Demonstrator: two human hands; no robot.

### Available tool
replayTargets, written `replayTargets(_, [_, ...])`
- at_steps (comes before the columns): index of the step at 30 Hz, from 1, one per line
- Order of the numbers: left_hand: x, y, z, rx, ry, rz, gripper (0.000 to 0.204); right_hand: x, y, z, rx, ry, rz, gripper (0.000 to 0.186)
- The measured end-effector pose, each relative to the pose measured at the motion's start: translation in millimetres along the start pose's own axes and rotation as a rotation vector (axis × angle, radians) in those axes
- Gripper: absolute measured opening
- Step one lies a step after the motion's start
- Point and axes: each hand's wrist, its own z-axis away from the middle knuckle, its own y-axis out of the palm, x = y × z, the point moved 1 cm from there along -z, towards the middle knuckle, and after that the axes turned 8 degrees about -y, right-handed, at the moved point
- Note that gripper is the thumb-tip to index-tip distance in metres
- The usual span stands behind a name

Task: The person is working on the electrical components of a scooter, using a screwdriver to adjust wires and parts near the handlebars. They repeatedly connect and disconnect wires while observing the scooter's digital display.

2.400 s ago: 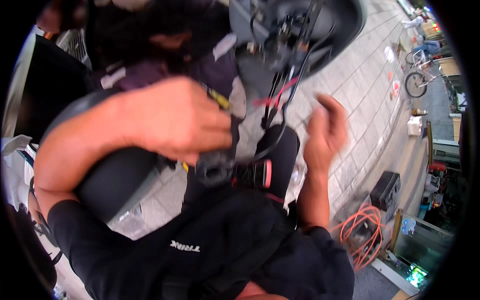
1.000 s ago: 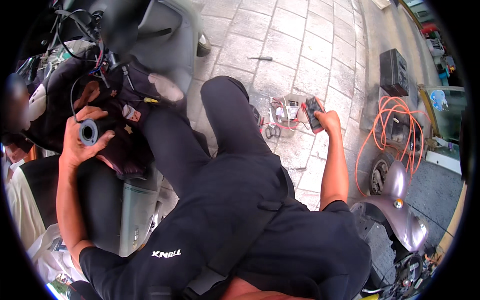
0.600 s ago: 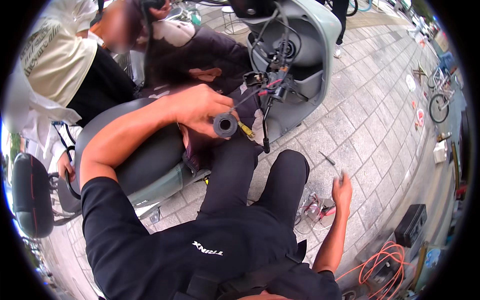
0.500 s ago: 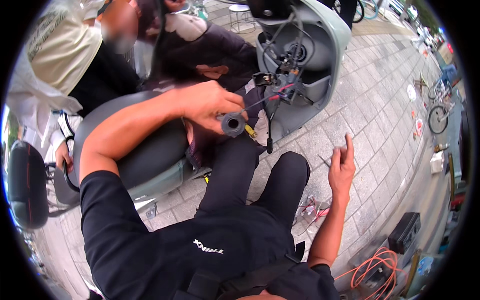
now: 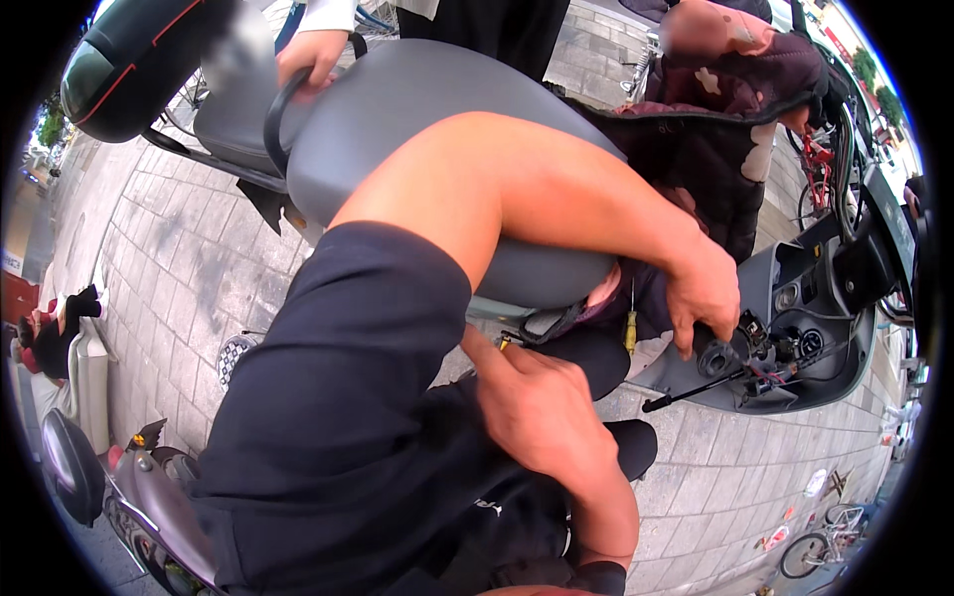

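Note:
My left hand [image 5: 704, 296] reaches across the scooter's front and is closed round a dark, hollow handlebar grip [image 5: 715, 356]. Beside it, wires and a black lever [image 5: 696, 389] lie over the scooter's opened grey front panel [image 5: 855, 370]. My right hand [image 5: 542, 402] is close to my left upper arm; one finger stretches to the sleeve's edge, the others are bent and partly hidden, and I see nothing held. Between my hands, a yellow-handled screwdriver [image 5: 630, 330] is upright against the dark quilted cover [image 5: 686, 149].
The scooter's grey seat [image 5: 437, 84] lies under my left arm. Another person's hand [image 5: 313, 60] holds the rear grab rail [image 5: 276, 124]. A second person bends over the quilted cover. Another scooter [image 5: 149, 487] stands at lower left, a bicycle [image 5: 820, 546] at lower right on the paving.
The view has swung toward the scooter's rear. My right hand has come from out at the right to beside my left upper arm. My left hand still holds the handlebar grip.

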Motion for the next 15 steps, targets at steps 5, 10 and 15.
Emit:
replayTargets(5, [-0.9,-9.0,-15.6,0.026,0.071,0.012,0.049,-18.1,18.8,-45.4,-0.164,0.014,0.118,0.045])
replayTargets(10, [4.5,-27.3,2.5,0.026,0.085,-0.04,0.041,6.3,-9.7,-6.6,-0.115,-0.278,-0.261,0.034])
replayTargets(15, [8.8,-11.7,19.6,-0.013,0.015,0.089,0.04,5.4,-17.1,40.8,-0.412,-0.055,-0.26,0.028])
